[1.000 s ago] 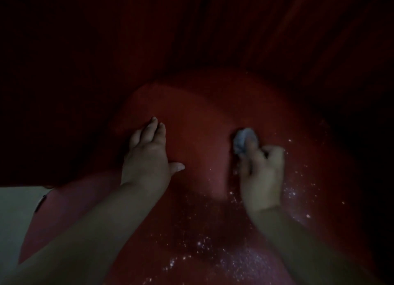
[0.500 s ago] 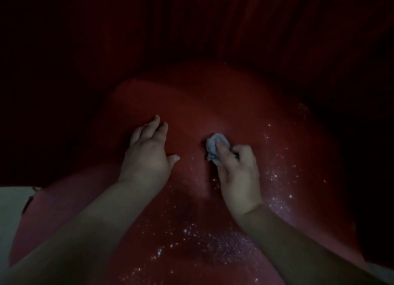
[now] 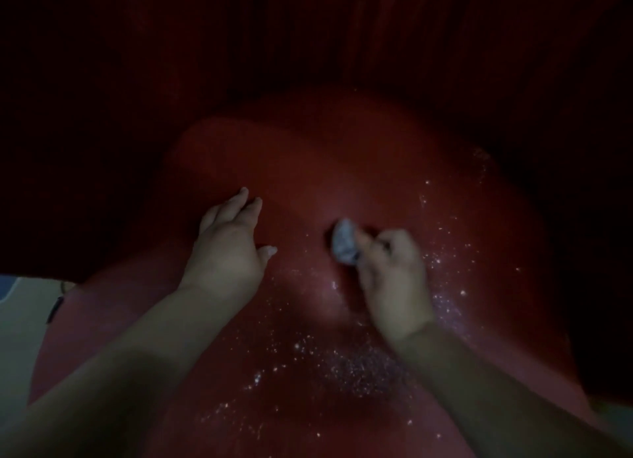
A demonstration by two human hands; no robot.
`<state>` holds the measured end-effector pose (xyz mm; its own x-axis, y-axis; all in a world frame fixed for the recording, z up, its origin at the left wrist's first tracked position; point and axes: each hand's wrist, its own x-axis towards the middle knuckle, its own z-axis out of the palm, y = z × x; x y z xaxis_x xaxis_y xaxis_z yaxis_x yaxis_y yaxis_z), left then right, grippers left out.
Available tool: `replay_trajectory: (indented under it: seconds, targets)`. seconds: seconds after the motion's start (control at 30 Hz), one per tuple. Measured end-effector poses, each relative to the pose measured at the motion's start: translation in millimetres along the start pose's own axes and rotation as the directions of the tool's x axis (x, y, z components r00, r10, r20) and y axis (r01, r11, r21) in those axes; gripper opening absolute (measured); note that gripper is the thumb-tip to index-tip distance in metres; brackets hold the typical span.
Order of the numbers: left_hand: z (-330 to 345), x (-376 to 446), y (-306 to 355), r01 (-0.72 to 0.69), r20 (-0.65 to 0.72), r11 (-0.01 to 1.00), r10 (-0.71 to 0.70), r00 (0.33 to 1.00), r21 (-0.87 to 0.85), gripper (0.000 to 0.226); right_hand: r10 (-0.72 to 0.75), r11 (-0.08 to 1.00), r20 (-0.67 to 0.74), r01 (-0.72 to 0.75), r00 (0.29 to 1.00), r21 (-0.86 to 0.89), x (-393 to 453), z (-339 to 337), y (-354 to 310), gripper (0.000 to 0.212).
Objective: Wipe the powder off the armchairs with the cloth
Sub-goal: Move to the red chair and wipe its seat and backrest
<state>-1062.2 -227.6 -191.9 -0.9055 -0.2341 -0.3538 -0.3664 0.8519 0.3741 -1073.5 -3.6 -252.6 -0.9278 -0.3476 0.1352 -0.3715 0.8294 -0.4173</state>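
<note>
A red armchair seat fills the dim head view. White powder speckles its near part and right side. My right hand grips a small crumpled pale cloth and holds it down on the middle of the seat. My left hand rests flat on the seat to the left of the cloth, fingers straight and thumb spread out.
The dark red chair back rises behind the seat. A pale floor strip shows at the lower left edge. Everything to the far left and right is in deep shadow.
My right hand swept the cloth left from the seat's right part toward the middle. My left hand stayed in place on the seat.
</note>
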Motion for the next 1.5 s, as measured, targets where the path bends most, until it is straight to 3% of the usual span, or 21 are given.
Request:
replay_trajectory:
  seconds: [0.1, 0.17, 0.2, 0.27, 0.3, 0.37, 0.4, 0.53, 0.63, 0.7, 0.77, 0.83, 0.97, 1.07, 1.1, 1.13, 1.2, 1.27, 1.33, 1.4, 1.5]
  targets:
    - [-2.7, -10.1, -10.9, 0.035, -0.005, 0.999, -0.035, 0.999, -0.011, 0.07, 0.171, 0.985, -0.146, -0.17, 0.974, 0.018, 44.3, 6.5, 9.1, 0.024]
    - [-1.0, -16.6, -15.9, 0.054, -0.007, 0.998, -0.054, 0.999, -0.015, 0.069, 0.234, 0.963, -0.134, -0.211, 0.963, 0.166, 54.0, 11.4, -17.2, 0.01]
    - [-0.1, -19.7, -17.6, 0.061, -0.009, 0.998, -0.061, 0.998, -0.017, 0.069, 0.23, 0.96, -0.085, -0.211, 0.97, 0.184, 49.0, 14.7, -34.9, 0.02]
    - [1.8, -24.9, -21.2, 0.078, -0.014, 0.997, -0.078, 0.997, -0.017, 0.069, 0.016, 0.983, -0.036, -0.01, 0.999, 0.181, 21.9, 21.1, -60.1, 0.021]
    - [2.7, -27.4, -23.7, 0.087, -0.016, 0.996, -0.087, 0.996, -0.016, 0.068, -0.138, 0.977, -0.027, 0.14, 0.99, 0.159, 5.7, 20.7, -65.7, 0.005]
    - [2.5, -33.2, -29.7, 0.101, -0.014, 0.995, -0.101, 0.995, -0.018, 0.068, -0.344, 0.934, 0.03, 0.338, 0.939, 0.114, -12.4, 15.8, -55.6, 0.033]
    - [2.2, -36.1, -33.7, 0.108, -0.013, 0.994, -0.108, 0.994, -0.018, 0.067, -0.34, 0.938, 0.032, 0.336, 0.94, 0.082, -7.7, 12.6, -43.0, 0.032]
    - [-0.7, -45.6, -49.5, 0.144, -0.012, 0.989, -0.145, 0.989, -0.01, 0.064, 0.005, 1.0, -0.09, -0.004, 0.996, 0.01, 47.0, 11.7, -14.9, 0.028]
    - [-0.8, -50.8, -54.7, 0.152, -0.005, 0.988, -0.152, 0.988, -0.017, 0.062, 0.12, 0.971, -0.022, -0.112, 0.993, 0.213, 56.5, 29.7, -44.5, 0.015]
    - [1.5, -53.7, -56.9, 0.138, -0.024, 0.99, -0.139, 0.99, -0.023, 0.061, -0.073, 0.96, 0.007, 0.068, 0.997, 0.27, 28.1, 42.2, -67.3, 0.034]
    - [4.5, -57.7, -60.9, 0.13, -0.045, 0.991, -0.131, 0.99, -0.026, 0.062, -0.352, 0.929, 0.114, 0.332, 0.929, 0.166, -10.1, 31.4, -77.4, 0.019]
    - [6.3, -62.8, -67.3, 0.122, -0.054, 0.992, -0.123, 0.991, -0.023, 0.062, -0.484, 0.873, 0.088, 0.474, 0.871, 0.115, -24.1, 18.1, -67.1, 0.033]
    - [5.7, -73.4, -86.2, 0.112, -0.059, 0.993, -0.11, 0.992, 0.026, 0.061, -0.245, 0.966, -0.054, 0.248, 0.968, 0.077, 13.8, 21.9, -57.3, 0.033]
    - [2.6, -79.8, -97.8, 0.155, -0.051, 0.988, -0.155, 0.987, -0.005, 0.061, -0.026, 0.964, 0.005, 0.024, 1.0, 0.264, 15.3, 42.3, -91.4, 0.013]
    - [1.8, -82.3, -101.0, 0.159, -0.049, 0.987, -0.159, 0.986, -0.006, 0.061, -0.032, 0.962, 0.007, 0.029, 0.999, 0.273, 4.1, 47.8, -102.7, 0.006]
    - [1.8, -84.4, -104.5, 0.155, -0.051, 0.988, -0.154, 0.987, -0.002, 0.061, -0.09, 0.963, 0.021, 0.081, 0.996, 0.256, -12.7, 51.3, -110.2, 0.018]
    - [1.5, -89.9, -109.6, 0.154, -0.052, 0.988, -0.155, 0.987, -0.009, 0.062, -0.367, 0.923, 0.152, 0.338, 0.918, 0.185, -46.1, 39.5, -116.9, 0.012]
    - [1.1, -97.2, -112.7, 0.154, -0.047, 0.988, -0.155, 0.987, -0.017, 0.061, -0.484, 0.873, 0.132, 0.468, 0.865, 0.135, -56.4, 28.5, -102.3, 0.037]
    - [1.1, -104.3, -117.4, 0.14, -0.05, 0.99, -0.141, 0.989, -0.008, 0.061, -0.418, 0.903, 0.051, 0.41, 0.907, 0.127, -35.0, 27.6, -86.2, 0.044]
    - [2.1, -110.7, -124.4, 0.119, -0.053, 0.993, -0.118, 0.992, 0.02, 0.061, -0.184, 0.974, -0.045, 0.188, 0.982, 0.129, -1.8, 33.2, -85.7, 0.036]
    - [2.6, -118.5, -131.5, 0.133, -0.044, 0.991, -0.132, 0.99, 0.02, 0.061, 0.038, 0.971, -0.04, -0.027, 0.998, 0.236, 3.4, 48.4, -122.2, 0.015]
